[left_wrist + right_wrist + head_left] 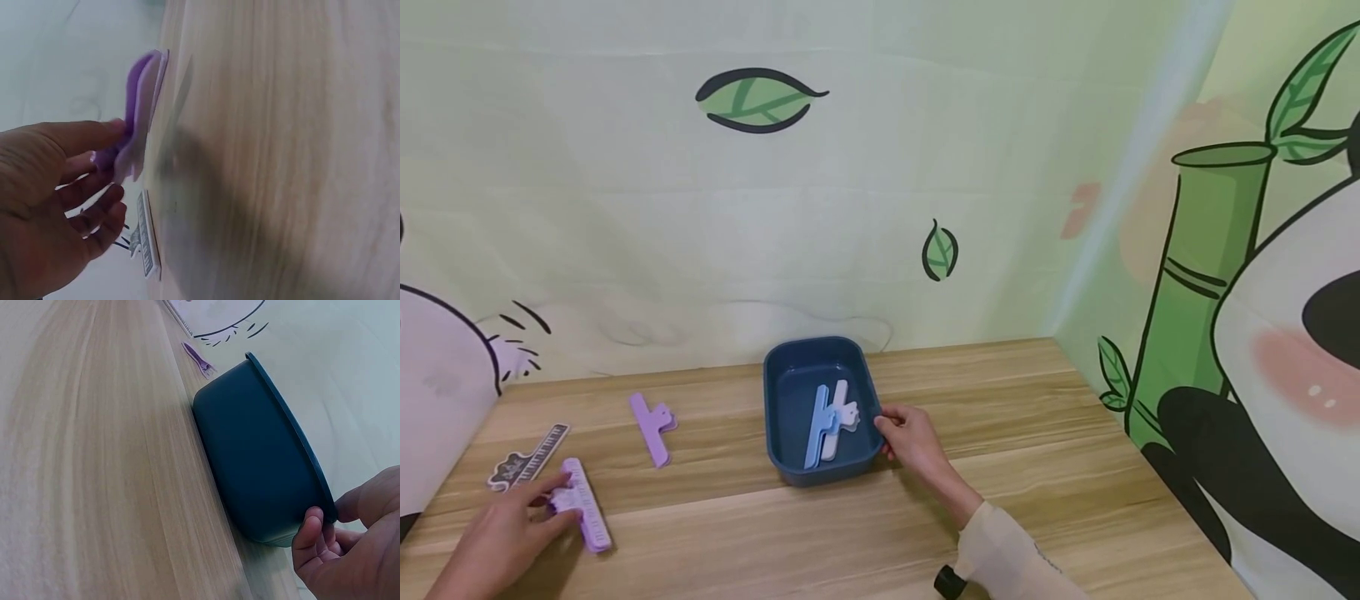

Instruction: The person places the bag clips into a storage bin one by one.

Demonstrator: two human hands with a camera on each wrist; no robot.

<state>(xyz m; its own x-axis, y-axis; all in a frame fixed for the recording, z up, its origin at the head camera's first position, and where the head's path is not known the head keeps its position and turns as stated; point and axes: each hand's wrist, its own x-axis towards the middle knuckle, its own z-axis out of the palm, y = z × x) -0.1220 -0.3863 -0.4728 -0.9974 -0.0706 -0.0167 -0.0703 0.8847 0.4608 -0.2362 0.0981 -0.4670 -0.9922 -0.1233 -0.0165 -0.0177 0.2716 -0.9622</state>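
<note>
My left hand (505, 529) pinches a light purple clip (587, 508) between thumb and fingers, near the table's left front. In the left wrist view this clip (142, 106) appears side-on, close over the wood. With thumb and fingers my right hand (916, 442) grips the right rim of a dark blue bin (786, 400); in the right wrist view the fingers curl under the lip of the bin (256, 450). Inside the bin lie a blue clip (816, 429) and a white clip (838, 396), overlapping. Another purple clip (651, 429) lies flat between the left hand and the bin.
A dark, ruler-like flat piece with a white edge (542, 450) lies just beyond the left hand. The wooden table (737, 550) ends against a printed backdrop (625, 208) at the back. At the right sleeve is a small black object (950, 582).
</note>
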